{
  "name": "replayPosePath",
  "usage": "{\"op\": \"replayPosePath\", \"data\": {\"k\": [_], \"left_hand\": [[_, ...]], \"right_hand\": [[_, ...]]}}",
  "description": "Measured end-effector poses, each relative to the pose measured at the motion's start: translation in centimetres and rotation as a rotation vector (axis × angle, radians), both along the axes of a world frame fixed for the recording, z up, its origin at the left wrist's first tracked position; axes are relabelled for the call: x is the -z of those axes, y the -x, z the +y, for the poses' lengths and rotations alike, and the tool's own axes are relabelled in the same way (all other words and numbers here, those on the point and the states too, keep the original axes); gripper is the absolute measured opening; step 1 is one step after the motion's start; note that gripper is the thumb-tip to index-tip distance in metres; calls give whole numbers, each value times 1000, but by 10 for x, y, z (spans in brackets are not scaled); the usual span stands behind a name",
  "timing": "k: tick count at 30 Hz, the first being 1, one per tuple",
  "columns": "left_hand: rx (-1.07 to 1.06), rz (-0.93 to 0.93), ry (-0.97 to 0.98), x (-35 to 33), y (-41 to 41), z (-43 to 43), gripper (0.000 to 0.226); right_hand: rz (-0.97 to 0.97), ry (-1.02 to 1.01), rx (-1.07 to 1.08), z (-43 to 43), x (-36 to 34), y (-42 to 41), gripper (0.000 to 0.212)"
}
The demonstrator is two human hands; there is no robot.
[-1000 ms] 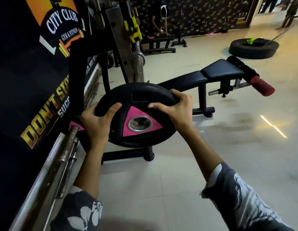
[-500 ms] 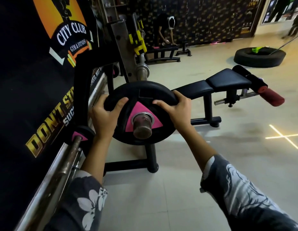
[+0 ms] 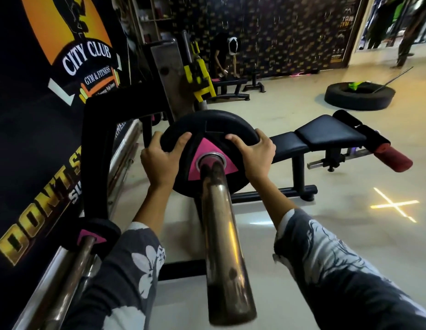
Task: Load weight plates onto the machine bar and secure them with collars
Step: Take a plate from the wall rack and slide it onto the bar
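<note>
Gym floor point(image 3: 302, 234) behind; frame centre, my left hand point(image 3: 159, 160) and right hand point(image 3: 254, 156) grasp black-pink plate point(image 3: 207, 125), threaded on steel bar point(image 3: 221, 234).

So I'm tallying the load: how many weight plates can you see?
2. One plate sits on the bar, gripped by the left hand and right hand. A smaller plate sits lower left on another bar. Others may be hidden.

Both arms extended forward; left hand point(image 3: 160, 160) and right hand point(image 3: 253, 154) level, fingers point(image 3: 182, 141) curled in a firm grip.
</note>
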State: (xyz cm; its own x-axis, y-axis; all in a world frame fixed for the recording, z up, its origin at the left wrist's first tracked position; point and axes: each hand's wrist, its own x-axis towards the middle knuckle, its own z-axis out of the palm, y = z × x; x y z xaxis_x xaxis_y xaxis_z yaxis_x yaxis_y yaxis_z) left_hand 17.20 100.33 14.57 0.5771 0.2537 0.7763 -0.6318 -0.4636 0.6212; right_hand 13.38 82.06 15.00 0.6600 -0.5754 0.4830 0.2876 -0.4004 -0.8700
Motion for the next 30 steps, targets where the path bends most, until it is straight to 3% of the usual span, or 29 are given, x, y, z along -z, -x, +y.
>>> {"op": "replayPosePath", "data": {"k": [8, 22, 30], "left_hand": [[22, -27, 29, -1, -98, -17, 60], [16, -19, -157, -7, -75, -12, 53], [-92, -45, -463, 7, -10, 1, 47]], "right_hand": [[-38, 16, 55, -17, 0, -103, 61], [-35, 38, 6, -18, 1, -97, 52], [57, 417, -6, 1, 16, -11, 45]]}}
